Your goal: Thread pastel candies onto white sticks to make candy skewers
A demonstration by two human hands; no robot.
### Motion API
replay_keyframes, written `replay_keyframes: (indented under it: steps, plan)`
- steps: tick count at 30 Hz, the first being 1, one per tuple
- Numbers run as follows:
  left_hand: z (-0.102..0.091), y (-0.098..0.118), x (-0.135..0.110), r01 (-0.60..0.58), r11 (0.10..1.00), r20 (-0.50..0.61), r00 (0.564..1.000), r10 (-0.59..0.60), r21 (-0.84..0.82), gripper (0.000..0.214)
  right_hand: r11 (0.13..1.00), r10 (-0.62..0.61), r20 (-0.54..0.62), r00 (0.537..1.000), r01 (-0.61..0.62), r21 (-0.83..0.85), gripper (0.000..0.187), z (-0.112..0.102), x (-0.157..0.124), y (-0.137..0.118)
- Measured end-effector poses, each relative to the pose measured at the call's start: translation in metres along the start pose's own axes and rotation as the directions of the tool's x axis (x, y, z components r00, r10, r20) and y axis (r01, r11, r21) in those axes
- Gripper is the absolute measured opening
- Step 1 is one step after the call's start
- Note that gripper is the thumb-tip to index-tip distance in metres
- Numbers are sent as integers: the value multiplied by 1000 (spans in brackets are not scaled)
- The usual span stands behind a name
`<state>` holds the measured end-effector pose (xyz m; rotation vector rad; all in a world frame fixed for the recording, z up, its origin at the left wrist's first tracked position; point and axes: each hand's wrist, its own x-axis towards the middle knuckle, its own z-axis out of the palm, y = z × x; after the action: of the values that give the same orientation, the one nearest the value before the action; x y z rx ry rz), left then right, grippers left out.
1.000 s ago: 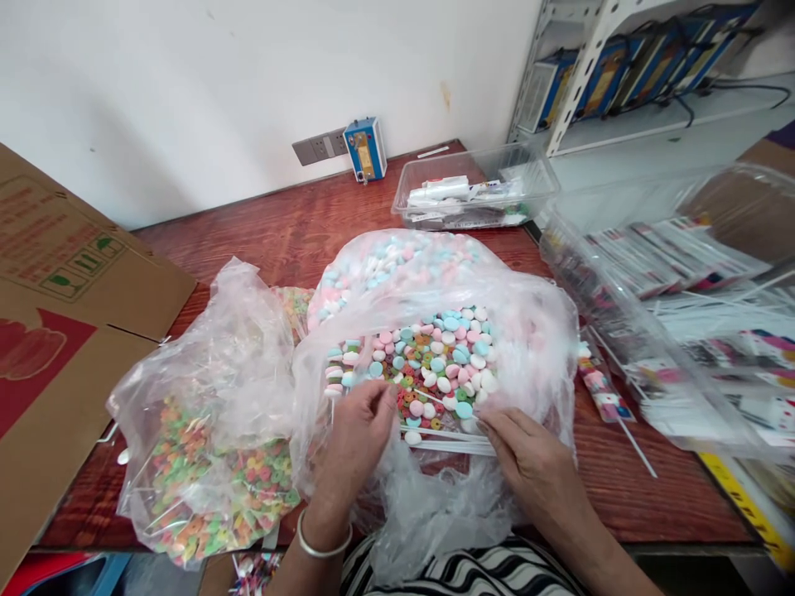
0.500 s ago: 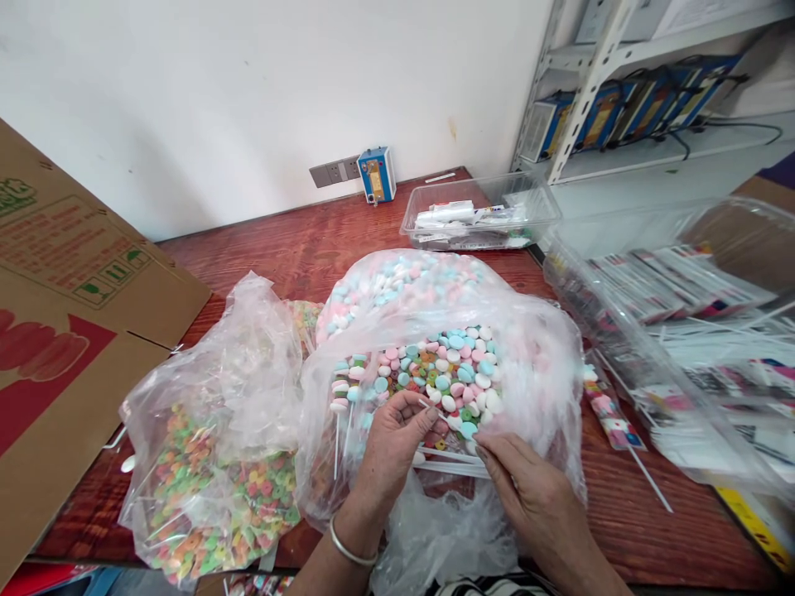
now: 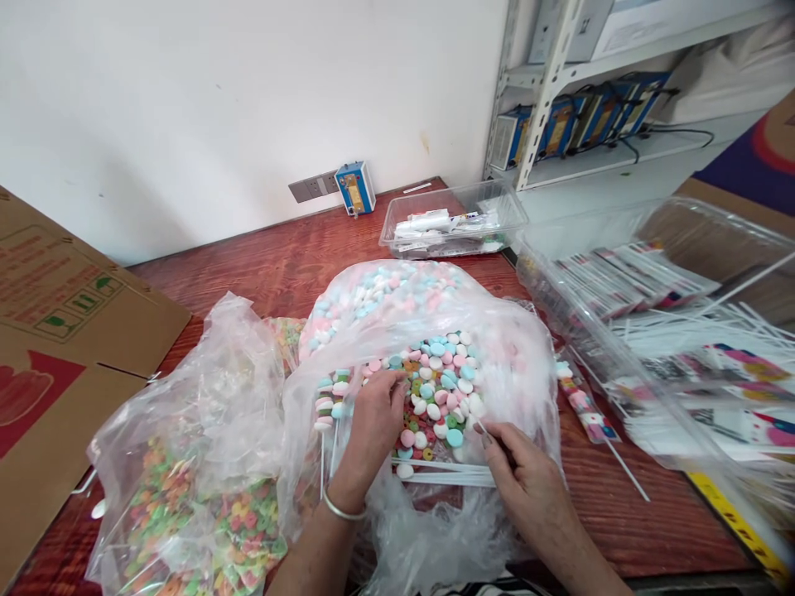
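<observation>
The left hand [image 3: 373, 414] is curled, fingertips down among the pastel candy discs [image 3: 444, 377] in the plastic bag [image 3: 527, 364]; whether it grips one I cannot tell. The right hand [image 3: 527, 476] pinches a thin white stick [image 3: 479, 425], its long axis slanting up-left toward the left hand. A pinch near the tip should steady it.
</observation>
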<state>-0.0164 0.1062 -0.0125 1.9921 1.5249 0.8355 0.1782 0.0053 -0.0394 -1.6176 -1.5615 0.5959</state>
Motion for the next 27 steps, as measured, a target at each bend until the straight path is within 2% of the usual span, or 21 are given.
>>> replay_keyframes:
  steps: [2,5,9,12,15,17,19,22,24,27]
  plan:
    - [4,1,13,-104,986,12,995,103,132,24,1000,9,18,1000,-9,17,22,1,-1,1]
    - [16,3,31,-180,937,31,983,178,300,27,999,10,37,999,-12,37,22,2,-3,2]
    - [31,-2,45,-171,862,90,985,145,478,18,998,22,35,999,-24,52,22,0,-4,5]
    - [32,-5,48,-137,838,90,990,105,528,22,998,31,37,999,-33,60,23,-2,-3,8]
    - [25,0,44,-116,888,10,992,125,445,22,997,32,36,999,-34,73,23,-2,-3,9]
    - [21,6,42,-90,955,-38,994,105,282,18,996,31,42,999,-34,84,22,0,-2,8]
    - [21,12,42,-36,997,-1,999,37,62,15,995,29,52,998,-34,96,21,1,-2,7]
    - [29,15,45,100,982,143,987,-77,-161,13,993,28,69,997,-35,111,21,2,-1,6]
    - [37,14,47,145,975,172,978,-116,-166,13,993,28,66,997,-36,112,21,2,-2,7]
    - [45,9,49,91,995,85,993,-87,-44,13,994,35,58,998,-41,104,22,1,-4,10]
